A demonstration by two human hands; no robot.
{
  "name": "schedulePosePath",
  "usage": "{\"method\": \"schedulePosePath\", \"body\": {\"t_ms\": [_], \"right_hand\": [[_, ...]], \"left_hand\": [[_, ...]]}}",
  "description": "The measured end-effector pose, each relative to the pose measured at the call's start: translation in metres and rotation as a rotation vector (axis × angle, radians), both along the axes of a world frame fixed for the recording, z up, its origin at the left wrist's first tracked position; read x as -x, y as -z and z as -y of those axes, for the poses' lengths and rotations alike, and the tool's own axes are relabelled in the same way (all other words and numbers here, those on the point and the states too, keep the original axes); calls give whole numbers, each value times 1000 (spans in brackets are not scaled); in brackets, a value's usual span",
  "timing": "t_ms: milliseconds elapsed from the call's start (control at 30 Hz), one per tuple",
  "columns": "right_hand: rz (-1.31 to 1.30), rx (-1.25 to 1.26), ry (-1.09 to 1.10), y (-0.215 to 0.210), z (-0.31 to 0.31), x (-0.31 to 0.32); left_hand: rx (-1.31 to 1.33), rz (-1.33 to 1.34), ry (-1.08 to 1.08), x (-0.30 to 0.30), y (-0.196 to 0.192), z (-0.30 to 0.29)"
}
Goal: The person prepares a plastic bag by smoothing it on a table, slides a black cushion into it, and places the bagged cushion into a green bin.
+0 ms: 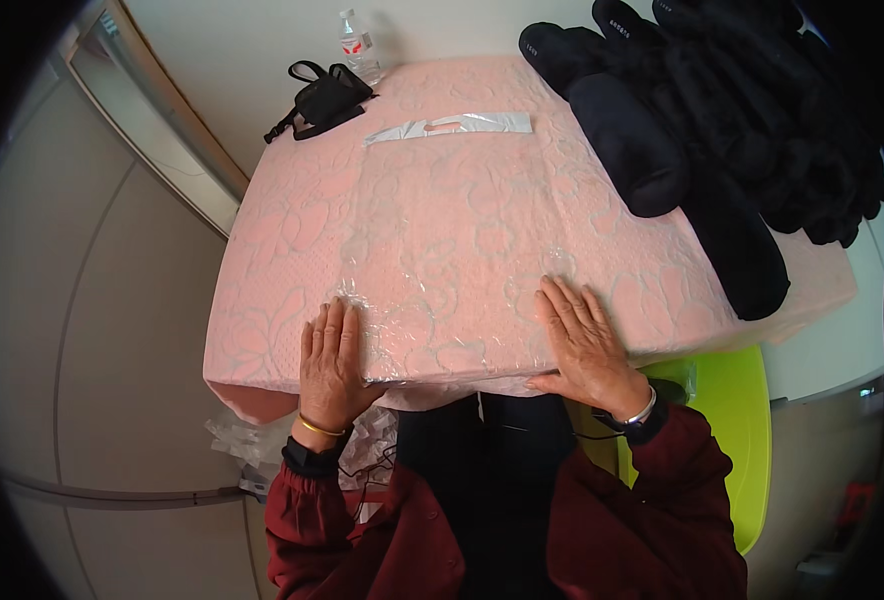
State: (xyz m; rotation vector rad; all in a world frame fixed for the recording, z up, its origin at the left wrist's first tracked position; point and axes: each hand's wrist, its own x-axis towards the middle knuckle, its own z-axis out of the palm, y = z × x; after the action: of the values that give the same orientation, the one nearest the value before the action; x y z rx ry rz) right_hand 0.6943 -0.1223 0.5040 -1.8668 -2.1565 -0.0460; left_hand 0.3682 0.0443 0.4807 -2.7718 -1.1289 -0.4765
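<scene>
The left hand [330,362] lies flat, fingers spread and holding nothing, on the left end of a clear, crinkled plastic bag [452,300] spread at the near edge of the pink embossed table cover [292,240]. The bag's long axis runs left to right along that edge, spanning both hands equally. The right hand [584,345] presses its right end likewise, open-palmed. Dark slippers [722,130] are piled at the far right corner.

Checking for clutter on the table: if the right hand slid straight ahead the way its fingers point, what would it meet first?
The right hand points up and slightly left across the clear plastic bag it presses. Beyond lies bare pink cloth, then probably the white plastic strip, though depth is uncertain.
</scene>
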Motion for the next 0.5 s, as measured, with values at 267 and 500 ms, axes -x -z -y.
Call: {"method": "schedulePosePath", "body": {"t_ms": [267, 500], "right_hand": [[-114, -1, -76, -5, 31, -16], [-128, -135, -96, -14, 5, 5]], "left_hand": [[-44, 28, -46, 14, 12, 47], [99, 118, 197, -49, -29, 77]]}}
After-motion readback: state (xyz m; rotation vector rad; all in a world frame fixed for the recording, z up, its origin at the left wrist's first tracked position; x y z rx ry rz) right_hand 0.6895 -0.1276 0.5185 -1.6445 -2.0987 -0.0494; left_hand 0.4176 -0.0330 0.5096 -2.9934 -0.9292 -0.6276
